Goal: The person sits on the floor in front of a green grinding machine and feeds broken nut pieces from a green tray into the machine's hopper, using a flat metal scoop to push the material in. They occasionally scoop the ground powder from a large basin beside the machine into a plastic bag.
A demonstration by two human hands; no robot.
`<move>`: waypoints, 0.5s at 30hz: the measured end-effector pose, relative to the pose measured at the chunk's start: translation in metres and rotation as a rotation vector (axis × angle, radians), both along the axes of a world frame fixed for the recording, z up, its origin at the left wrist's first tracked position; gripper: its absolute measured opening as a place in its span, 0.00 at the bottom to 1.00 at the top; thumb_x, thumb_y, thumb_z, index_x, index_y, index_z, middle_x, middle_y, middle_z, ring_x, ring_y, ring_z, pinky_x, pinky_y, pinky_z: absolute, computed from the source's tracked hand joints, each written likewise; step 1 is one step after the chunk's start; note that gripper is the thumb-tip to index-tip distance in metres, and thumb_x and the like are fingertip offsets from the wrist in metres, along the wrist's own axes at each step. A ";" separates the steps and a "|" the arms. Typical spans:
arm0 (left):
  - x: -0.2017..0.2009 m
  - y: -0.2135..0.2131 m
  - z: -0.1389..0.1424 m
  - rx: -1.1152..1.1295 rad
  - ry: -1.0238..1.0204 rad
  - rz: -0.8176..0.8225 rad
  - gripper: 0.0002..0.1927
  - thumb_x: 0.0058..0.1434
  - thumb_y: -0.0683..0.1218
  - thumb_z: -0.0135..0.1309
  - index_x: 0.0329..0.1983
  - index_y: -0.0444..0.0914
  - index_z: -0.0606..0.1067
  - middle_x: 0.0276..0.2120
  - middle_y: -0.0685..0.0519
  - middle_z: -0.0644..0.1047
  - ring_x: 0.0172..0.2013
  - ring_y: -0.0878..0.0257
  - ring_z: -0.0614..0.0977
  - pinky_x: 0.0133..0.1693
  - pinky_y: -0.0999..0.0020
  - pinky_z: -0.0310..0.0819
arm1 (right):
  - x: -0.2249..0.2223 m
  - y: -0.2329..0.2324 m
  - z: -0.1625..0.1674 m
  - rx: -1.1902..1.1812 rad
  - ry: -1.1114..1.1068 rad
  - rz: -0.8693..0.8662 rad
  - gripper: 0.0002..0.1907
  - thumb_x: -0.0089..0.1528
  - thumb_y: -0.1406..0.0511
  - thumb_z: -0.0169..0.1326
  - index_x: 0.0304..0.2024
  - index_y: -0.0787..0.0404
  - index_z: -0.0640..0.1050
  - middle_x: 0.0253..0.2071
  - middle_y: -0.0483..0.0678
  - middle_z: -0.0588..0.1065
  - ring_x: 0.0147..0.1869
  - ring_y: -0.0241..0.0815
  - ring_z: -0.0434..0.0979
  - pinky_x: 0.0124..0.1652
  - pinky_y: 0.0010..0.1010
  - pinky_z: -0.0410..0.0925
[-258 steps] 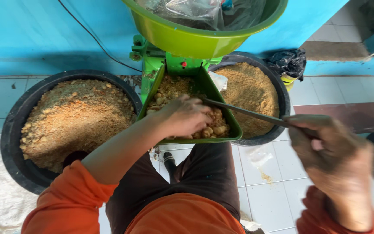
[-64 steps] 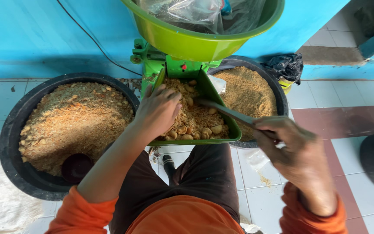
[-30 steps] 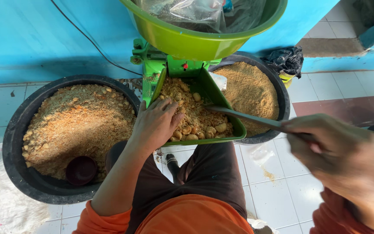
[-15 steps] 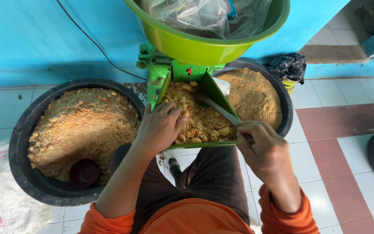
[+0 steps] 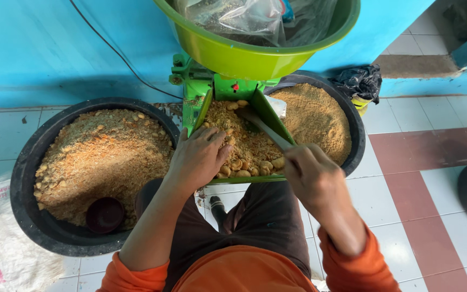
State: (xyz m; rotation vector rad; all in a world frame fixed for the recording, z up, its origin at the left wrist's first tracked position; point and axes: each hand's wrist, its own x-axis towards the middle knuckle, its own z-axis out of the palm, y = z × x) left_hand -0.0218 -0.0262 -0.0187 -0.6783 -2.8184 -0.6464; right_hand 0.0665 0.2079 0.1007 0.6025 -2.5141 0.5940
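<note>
The left hand (image 5: 201, 157) lies flat and open on peanuts (image 5: 244, 143) in the green tray (image 5: 268, 111). The right hand (image 5: 309, 173) is clamped on a stick (image 5: 266, 128). Black tubs (image 5: 39, 216) on both sides hold crumbly meal (image 5: 104, 157).

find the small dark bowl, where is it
In the head view, the small dark bowl sits in the big black tub on the left, beside the left forearm.

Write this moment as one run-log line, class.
left hand: resting on nuts | right hand: gripping stick | green tray: filled
</note>
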 end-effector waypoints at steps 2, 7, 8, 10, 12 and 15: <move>0.002 0.000 0.001 0.000 -0.034 0.002 0.22 0.69 0.57 0.48 0.59 0.40 0.76 0.54 0.50 0.77 0.58 0.51 0.76 0.61 0.36 0.59 | -0.002 0.000 0.000 -0.056 0.003 0.010 0.06 0.63 0.75 0.60 0.38 0.68 0.75 0.38 0.53 0.79 0.34 0.43 0.82 0.32 0.30 0.75; 0.004 0.000 0.005 0.014 0.044 0.004 0.21 0.69 0.56 0.49 0.57 0.40 0.76 0.54 0.50 0.78 0.58 0.51 0.76 0.60 0.35 0.60 | 0.002 0.002 0.003 -0.026 0.049 0.018 0.07 0.62 0.74 0.61 0.38 0.66 0.74 0.42 0.54 0.80 0.40 0.45 0.85 0.35 0.28 0.77; 0.004 0.000 0.005 0.015 0.032 0.004 0.21 0.68 0.56 0.49 0.58 0.40 0.76 0.54 0.49 0.78 0.58 0.50 0.76 0.60 0.35 0.60 | 0.002 0.002 0.003 -0.012 0.069 0.017 0.07 0.63 0.73 0.61 0.38 0.66 0.74 0.42 0.53 0.79 0.43 0.46 0.85 0.37 0.27 0.78; 0.004 -0.001 0.006 0.015 0.003 -0.002 0.22 0.68 0.56 0.50 0.59 0.40 0.76 0.53 0.49 0.78 0.57 0.50 0.76 0.60 0.36 0.60 | 0.002 0.003 0.002 -0.041 -0.011 -0.036 0.06 0.62 0.74 0.61 0.37 0.66 0.75 0.39 0.53 0.80 0.36 0.44 0.84 0.33 0.29 0.76; 0.004 -0.001 0.006 0.026 0.005 -0.008 0.21 0.68 0.55 0.50 0.58 0.40 0.77 0.53 0.50 0.78 0.57 0.51 0.76 0.60 0.37 0.61 | 0.001 0.004 -0.001 -0.064 -0.030 -0.042 0.06 0.62 0.74 0.61 0.38 0.67 0.76 0.38 0.54 0.80 0.34 0.44 0.83 0.33 0.31 0.75; 0.005 -0.002 0.004 0.034 0.016 -0.004 0.21 0.68 0.55 0.50 0.57 0.40 0.77 0.53 0.50 0.79 0.58 0.52 0.77 0.60 0.38 0.61 | 0.000 0.006 -0.004 -0.056 0.016 0.005 0.06 0.63 0.74 0.60 0.39 0.67 0.74 0.41 0.54 0.80 0.37 0.45 0.84 0.34 0.30 0.76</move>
